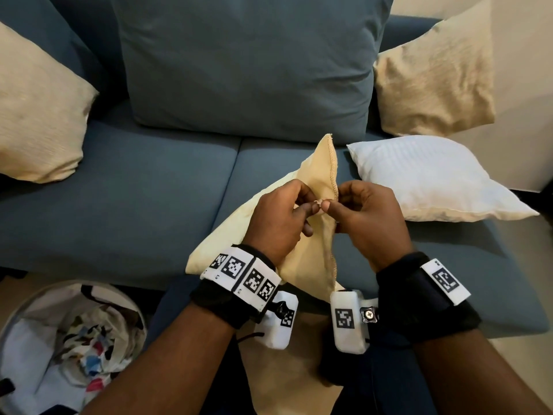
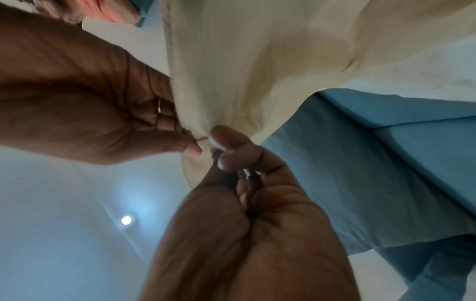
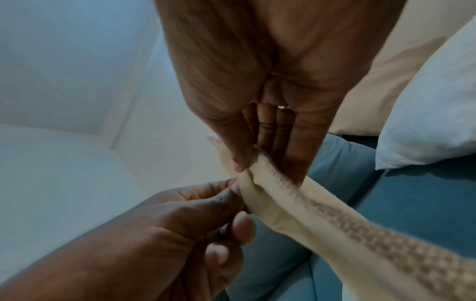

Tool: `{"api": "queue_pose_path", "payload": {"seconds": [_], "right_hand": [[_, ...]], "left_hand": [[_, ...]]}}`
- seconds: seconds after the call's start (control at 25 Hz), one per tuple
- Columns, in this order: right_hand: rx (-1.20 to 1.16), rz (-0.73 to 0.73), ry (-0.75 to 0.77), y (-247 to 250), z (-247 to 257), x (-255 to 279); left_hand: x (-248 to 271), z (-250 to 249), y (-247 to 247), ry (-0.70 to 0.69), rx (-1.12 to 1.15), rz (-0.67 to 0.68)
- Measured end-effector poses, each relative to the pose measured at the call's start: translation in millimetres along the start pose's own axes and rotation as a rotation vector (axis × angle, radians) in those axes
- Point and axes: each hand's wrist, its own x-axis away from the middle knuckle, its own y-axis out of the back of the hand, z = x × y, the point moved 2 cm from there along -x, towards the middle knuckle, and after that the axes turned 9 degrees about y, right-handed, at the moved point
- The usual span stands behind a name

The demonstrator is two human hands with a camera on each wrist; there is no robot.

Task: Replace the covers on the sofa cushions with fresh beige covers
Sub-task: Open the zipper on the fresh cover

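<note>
A beige cover [image 1: 302,265] hangs between my hands over the sofa seat [image 1: 134,190], with its stitched seam [image 1: 332,166] pointing up. My left hand [image 1: 312,211] pinches the cloth beside the seam, and my right hand [image 1: 329,205] pinches the seam edge right next to it. The left wrist view shows the left hand [image 2: 216,148] and right hand [image 2: 193,149] fingertip to fingertip on the cover [image 2: 257,61]. In the right wrist view my right hand [image 3: 244,163] holds the stitched edge [image 3: 360,224], with the left hand [image 3: 237,195] below. A bare white cushion [image 1: 434,178] lies to the right.
Two beige-covered cushions [image 1: 36,115] [image 1: 434,82] lean at the sofa's left and right ends. A large blue back cushion [image 1: 248,64] stands in the middle. A round basket [image 1: 12,324] with patterned cloth sits on the floor at the lower left.
</note>
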Motion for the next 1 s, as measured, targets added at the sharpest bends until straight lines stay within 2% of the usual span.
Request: {"api": "queue_pose_path", "payload": {"seconds": [0.08,0.2,0.32,0.48,0.6,0.68,0.76,0.84,0.92,1.0], "right_hand": [[0.110,0.011,0.076,3,5,-5],[0.268,0.037,0.202,8,22,-7],[0.240,-0.008,0.264,20,37,-7],[0.208,-0.098,0.341,49,56,-9],[0.106,-0.194,0.323,80,55,-13],[0.040,-0.206,0.304,92,53,-14],[0.035,-0.181,0.303,93,52,-13],[0.013,-0.204,0.280,93,46,-11],[0.050,-0.295,0.221,98,34,-9],[0.167,-0.383,0.125,105,22,-8]], "left_hand": [[-7,-9,11,-0.076,-0.044,0.020],[-26,-17,34,-0.199,-0.236,-0.015],[-57,2,64,-0.086,-0.236,-0.100],[-93,56,109,0.112,-0.259,-0.185],[-101,101,148,0.272,-0.241,-0.308],[-98,122,167,0.368,-0.123,-0.367],[-92,128,170,0.400,0.098,-0.384],[-83,123,160,0.408,0.380,-0.305],[-71,107,148,0.375,0.675,-0.173],[-66,87,145,0.285,0.815,-0.130]]}}
